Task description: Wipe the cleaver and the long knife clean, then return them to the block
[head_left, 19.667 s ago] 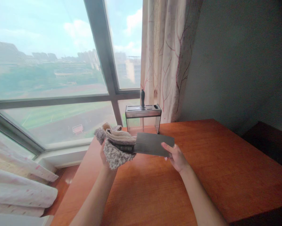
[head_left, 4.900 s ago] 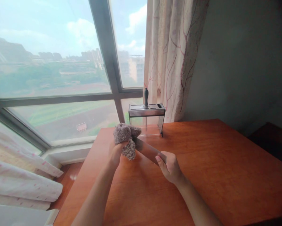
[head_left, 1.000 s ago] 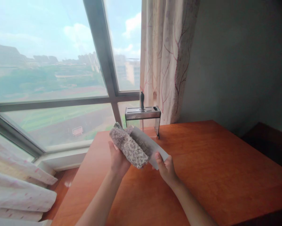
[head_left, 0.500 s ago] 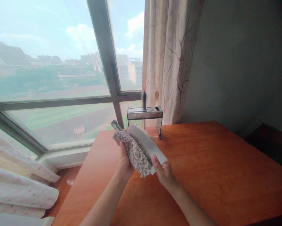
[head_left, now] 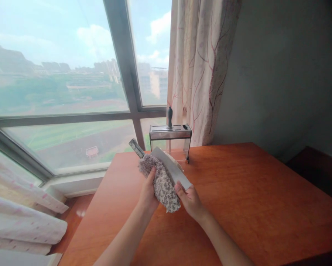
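A cleaver with a broad grey blade is held slantwise above the table, its handle pointing up and left. A fluffy grey-and-white cloth lies along the near side of the blade. My left hand is closed on the cloth, thumb on top; its other fingers are hidden underneath. At the blade's lower right end, my right hand grips the cleaver, thumb over the flat face. A pale bit of material shows behind the blade's far edge.
A see-through knife block with a slotted top stands behind the cleaver, one black handle rising from it. Under everything is a reddish-brown wooden table. A window and curtain border its far side.
The cloth has shifted right and slightly down along the blade with my left hand, baring more of the handle. My right hand and the blade's end moved slightly left.
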A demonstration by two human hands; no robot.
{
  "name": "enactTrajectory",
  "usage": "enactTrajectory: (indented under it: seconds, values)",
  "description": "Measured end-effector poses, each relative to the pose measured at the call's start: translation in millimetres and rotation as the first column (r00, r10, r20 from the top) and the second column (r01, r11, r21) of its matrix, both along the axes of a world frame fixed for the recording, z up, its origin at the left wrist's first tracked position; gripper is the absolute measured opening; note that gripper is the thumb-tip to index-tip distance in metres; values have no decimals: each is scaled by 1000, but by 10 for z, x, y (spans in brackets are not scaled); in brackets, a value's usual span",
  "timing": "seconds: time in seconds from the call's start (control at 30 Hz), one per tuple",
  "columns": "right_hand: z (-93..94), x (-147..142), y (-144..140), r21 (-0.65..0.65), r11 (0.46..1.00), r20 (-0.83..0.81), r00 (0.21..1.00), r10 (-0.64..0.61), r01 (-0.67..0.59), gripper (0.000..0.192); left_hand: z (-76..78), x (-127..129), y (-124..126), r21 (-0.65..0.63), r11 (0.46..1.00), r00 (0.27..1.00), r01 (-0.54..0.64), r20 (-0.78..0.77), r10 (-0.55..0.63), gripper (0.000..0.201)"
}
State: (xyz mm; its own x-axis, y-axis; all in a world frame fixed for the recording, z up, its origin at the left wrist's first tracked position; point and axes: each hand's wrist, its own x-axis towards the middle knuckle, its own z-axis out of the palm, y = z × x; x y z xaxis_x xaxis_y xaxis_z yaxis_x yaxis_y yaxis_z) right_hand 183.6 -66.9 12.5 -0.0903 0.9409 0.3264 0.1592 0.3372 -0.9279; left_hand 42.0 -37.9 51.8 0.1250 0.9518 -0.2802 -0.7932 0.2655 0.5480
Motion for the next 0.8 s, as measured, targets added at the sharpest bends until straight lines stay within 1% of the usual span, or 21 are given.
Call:
enactTrajectory:
  seconds: [0.1, 0.2, 0.27, 0.4, 0.53, 0.63, 0.8]
  values:
    - [27, 28, -9, 18, 1000, 51, 999, 6, -7, 49, 26, -53, 14, 17, 1000, 1000, 14, 27, -15, 33]
    - [57, 29, -10, 60, 995, 71, 994, -82, 78, 56, 59, -81, 28, 29, 999, 999, -18, 32, 17, 37]
    - [77, 16, -13, 92, 991, 86, 990, -109, 101, 59, 90, -101, 46, 33, 998, 998, -50, 32, 49, 38]
    - [110, -10, -33, 81, 997, 81, 997, -9, 2, 58, 169, -170, 93, 36, 994, 994, -102, 46, 100, 40]
    - [124, -9, -43, 39, 996, 45, 996, 80, -82, 53, 209, -215, 118, 30, 992, 992, -121, 46, 120, 40]
    - [135, -1, -48, 1, 989, 16, 989, 147, -147, 47, 188, -214, 129, 34, 988, 988, -150, 35, 148, 38]
    - [145, -19, -65, -10, 986, 19, 986, 168, -168, 45, 92, -189, 138, 53, 985, 986, -166, 16, 165, 38]
